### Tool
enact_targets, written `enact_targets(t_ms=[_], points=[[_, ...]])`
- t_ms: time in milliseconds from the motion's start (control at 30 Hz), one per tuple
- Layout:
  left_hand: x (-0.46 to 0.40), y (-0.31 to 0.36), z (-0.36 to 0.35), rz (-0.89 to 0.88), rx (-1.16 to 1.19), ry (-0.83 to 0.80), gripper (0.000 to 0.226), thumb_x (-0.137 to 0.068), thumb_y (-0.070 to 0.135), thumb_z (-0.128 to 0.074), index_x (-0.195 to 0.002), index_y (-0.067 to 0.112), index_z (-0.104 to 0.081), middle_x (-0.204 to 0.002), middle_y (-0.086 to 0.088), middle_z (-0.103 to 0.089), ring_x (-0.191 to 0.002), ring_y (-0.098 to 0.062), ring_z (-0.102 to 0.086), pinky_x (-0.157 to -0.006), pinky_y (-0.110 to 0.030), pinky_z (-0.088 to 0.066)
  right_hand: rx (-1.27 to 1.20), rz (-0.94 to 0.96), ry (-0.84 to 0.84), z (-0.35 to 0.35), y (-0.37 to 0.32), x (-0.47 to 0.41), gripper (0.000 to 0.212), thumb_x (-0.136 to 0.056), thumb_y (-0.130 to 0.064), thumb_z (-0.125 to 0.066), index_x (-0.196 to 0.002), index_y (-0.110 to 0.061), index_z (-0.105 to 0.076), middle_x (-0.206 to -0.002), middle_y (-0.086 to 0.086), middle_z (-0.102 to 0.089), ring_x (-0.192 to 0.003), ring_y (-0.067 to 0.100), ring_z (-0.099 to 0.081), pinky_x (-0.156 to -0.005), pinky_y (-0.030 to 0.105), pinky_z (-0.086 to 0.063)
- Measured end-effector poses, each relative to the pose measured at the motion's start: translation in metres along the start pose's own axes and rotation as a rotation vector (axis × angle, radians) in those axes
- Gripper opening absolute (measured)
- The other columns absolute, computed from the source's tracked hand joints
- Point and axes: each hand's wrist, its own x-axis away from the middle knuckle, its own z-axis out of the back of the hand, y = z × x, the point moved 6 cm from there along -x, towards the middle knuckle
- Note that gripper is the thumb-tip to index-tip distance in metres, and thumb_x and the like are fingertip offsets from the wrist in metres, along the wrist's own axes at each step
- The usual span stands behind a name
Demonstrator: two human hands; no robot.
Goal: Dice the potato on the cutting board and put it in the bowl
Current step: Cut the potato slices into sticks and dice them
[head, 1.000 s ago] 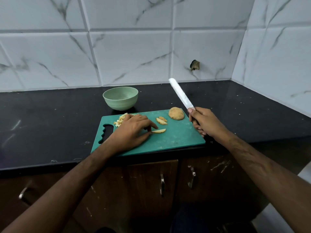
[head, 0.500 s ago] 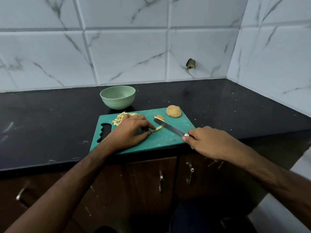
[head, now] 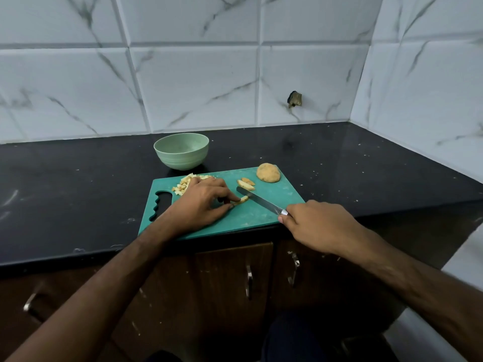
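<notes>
Two hands work over the green cutting board (head: pixel 261 218) on the black desk (head: pixel 366 163). The left hand (head: pixel 201 205) has its grip closed in a pinch on a thin potato strip (head: pixel 241 200) near the board's middle, thumb and fingertips right at the strip's end. The right hand (head: pixel 321 223) has its grip wrapped round the handle of a knife (head: pixel 261 202), whose blade lies across the board with its tip just beside the strip at 1 o'clock from it. The main hazard, I judge, is that closeness: the strip is short, so a cut leaves little margin, and a slip on the slick piece could carry the edge into the fingertips. Two more strips (head: pixel 246 183) wait at 12 o'clock, an uncut potato half (head: pixel 268 172) sits at the far corner at 1 o'clock, and a pile of dice (head: pixel 184 184) lies at 10 o'clock, partly under the left hand, where a sweep could scatter it. The pale green bowl (head: pixel 181 150), beyond the board at 11 o'clock, seems to hold nothing
</notes>
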Motion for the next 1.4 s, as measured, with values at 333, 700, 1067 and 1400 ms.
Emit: enact_targets(t_ms=[333,700,1067,1400], points=[[0.000,0.000,0.001,0.003,0.008,-0.003,0.017,-0.095,0.035,-0.065,-0.111,0.036,-0.072,-0.092,0.021,-0.054,-0.092,0.000,-0.051,-0.077,-0.036,-0.033,0.045,0.026,0.056,0.000,0.000,0.007,0.037,-0.108,-0.053,-0.027,-0.091,-0.028,-0.049,-0.078,-0.007,-0.053,-0.065,0.008,-0.053,-0.055,0.027,-0.038],[0.001,0.002,0.003,0.023,0.002,0.013,0.016,-0.095,0.035,-0.067,-0.109,0.035,-0.073,-0.093,0.019,-0.057,-0.093,-0.001,-0.052,-0.080,-0.034,-0.030,0.022,0.010,0.071,0.002,-0.008,-0.002,0.034,-0.108,-0.050,-0.027,-0.093,-0.028,-0.049,-0.078,-0.009,-0.049,-0.069,0.011,-0.051,-0.062,0.033,-0.039],[0.003,0.001,0.004,0.016,0.017,0.038,0.013,-0.092,0.037,-0.069,-0.103,0.035,-0.075,-0.092,0.020,-0.060,-0.092,0.001,-0.053,-0.079,-0.030,-0.027,0.021,0.021,0.050,-0.003,-0.019,0.010,0.032,-0.109,-0.049,-0.027,-0.095,-0.028,-0.047,-0.076,-0.009,-0.047,-0.065,0.006,-0.047,-0.062,0.032,-0.039],[0.004,0.002,0.007,0.029,0.011,0.057,0.014,-0.092,0.038,-0.069,-0.105,0.036,-0.076,-0.091,0.022,-0.059,-0.093,0.002,-0.053,-0.079,-0.029,-0.025,-0.011,0.005,0.092,0.009,-0.017,0.000,0.034,-0.109,-0.050,-0.027,-0.094,-0.028,-0.050,-0.077,-0.010,-0.049,-0.065,0.006,-0.047,-0.052,0.027,-0.029]])
